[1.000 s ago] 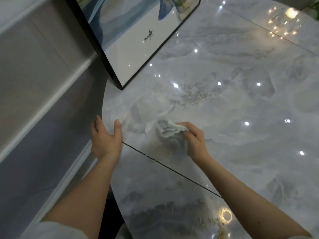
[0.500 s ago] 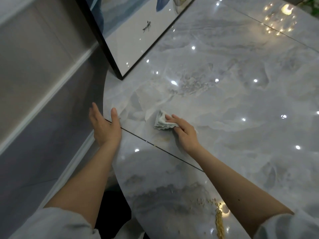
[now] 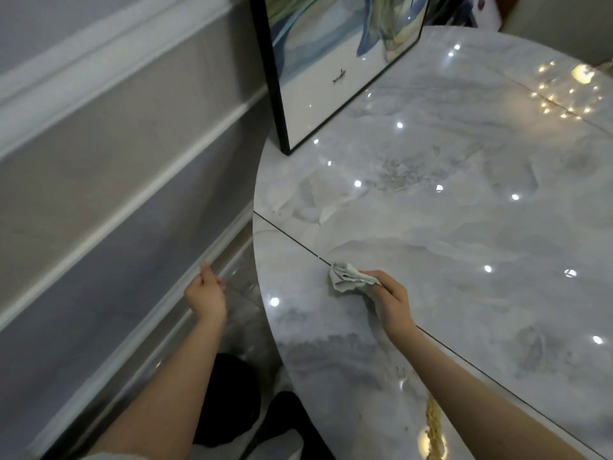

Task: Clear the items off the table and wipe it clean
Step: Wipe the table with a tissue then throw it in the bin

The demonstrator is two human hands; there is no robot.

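The right hand (image 3: pixel 391 302) has its fingers curled shut around a crumpled pale cloth (image 3: pixel 350 277), pinching the near end of it so that the bunched folds stick out past the fingertips. The cloth lies low and centre in the frame, pressed onto the marble-patterned tabletop (image 3: pixel 464 227), its long axis running from the fingers toward the upper left of the frame. Its far tip sits just beside the thin dark seam (image 3: pixel 292 242) that crosses the tabletop diagonally from the left edge toward the lower right. A faint yellowish smear shows at the cloth's left edge.

The left hand (image 3: pixel 205 295) hangs off the table, left of its curved edge and in front of the grey panelled wall (image 3: pixel 99 194). Its fingers are loosely curled and hold nothing; whether a fingertip touches the white wall moulding behind it cannot be told.

Further out, a black-framed picture (image 3: pixel 331 71) stands on the tabletop at the upper centre, leaning against the wall, well apart from the cloth. A streak of yellowish crumbs (image 3: pixel 433 426) lies at the bottom of the frame near the right forearm. Small bright reflections of ceiling lights dot the glossy surface, with a cluster at the upper right.
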